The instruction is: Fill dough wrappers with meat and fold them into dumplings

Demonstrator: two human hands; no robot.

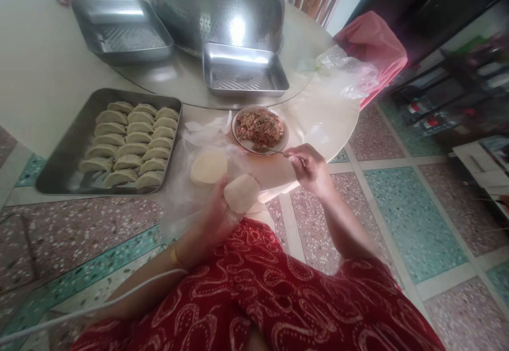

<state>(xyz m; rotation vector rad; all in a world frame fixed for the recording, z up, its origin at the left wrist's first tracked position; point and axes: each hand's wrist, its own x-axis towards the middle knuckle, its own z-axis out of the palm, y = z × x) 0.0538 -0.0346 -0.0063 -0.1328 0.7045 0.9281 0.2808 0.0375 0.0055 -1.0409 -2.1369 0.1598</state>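
My left hand (218,214) holds a round dumpling wrapper (241,192) flat on its fingers, just off the table's near edge. My right hand (310,168) grips a thin utensil (271,151) whose tip rests at the rim of a small bowl of minced meat filling (260,126). A stack of round wrappers (208,167) lies on a clear plastic bag (186,178) just beyond my left hand. To the left, a metal tray (59,168) carries several folded dumplings (131,144) in rows.
Two empty steel trays (242,72) (119,30) and a large perforated metal dome cover (214,6) sit on a glass turntable farther back. A crumpled plastic bag (345,75) and pink cloth (374,41) lie at the right edge. Tiled floor lies below; a white cable (91,303) crosses my lap.
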